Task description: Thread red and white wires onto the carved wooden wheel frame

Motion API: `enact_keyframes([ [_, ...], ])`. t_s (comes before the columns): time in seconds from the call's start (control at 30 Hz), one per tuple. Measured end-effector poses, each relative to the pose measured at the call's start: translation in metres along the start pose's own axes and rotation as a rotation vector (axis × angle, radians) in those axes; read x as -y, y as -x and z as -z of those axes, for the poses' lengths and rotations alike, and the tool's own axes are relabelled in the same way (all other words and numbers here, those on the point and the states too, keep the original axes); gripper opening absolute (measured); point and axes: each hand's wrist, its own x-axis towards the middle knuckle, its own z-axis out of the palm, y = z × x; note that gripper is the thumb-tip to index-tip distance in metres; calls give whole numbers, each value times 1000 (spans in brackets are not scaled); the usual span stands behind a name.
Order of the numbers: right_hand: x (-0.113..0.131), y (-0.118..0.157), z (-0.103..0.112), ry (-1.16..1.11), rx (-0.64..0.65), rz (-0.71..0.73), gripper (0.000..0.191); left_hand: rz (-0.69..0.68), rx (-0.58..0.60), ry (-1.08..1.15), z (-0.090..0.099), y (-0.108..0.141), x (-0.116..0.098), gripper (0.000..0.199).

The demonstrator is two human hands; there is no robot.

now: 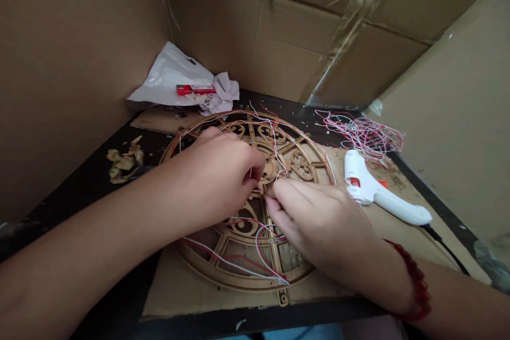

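A round gold-coloured openwork frame lies flat, with spokes and scroll ornaments. Thin red and white wires run around its rim and across the spokes. Over its centre, my left hand has its fingers curled in a pinch. My right hand meets it there, thumb and fingertips pressed together just right of the left fingertips. Both appear to pinch thin wire near the hub, though the fingers partly cover it. A dark red beaded bracelet circles my right wrist.
A white glue gun lies at right, its black cord trailing forward. Behind it sits a tangle of red and white wire. A white plastic bag, a red lighter and crumpled tape are at left. Cardboard walls surround the table.
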Motion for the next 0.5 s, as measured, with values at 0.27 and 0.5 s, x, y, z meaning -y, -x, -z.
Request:
enact_keyframes([
  [0.27, 0, 0, -1, 1, -7, 3, 25, -164, 11, 34, 1, -2, 7, 13],
  [0.5, 0, -1, 0, -27, -12, 1, 26, -305, -5, 40, 0, -5, 9, 19],
])
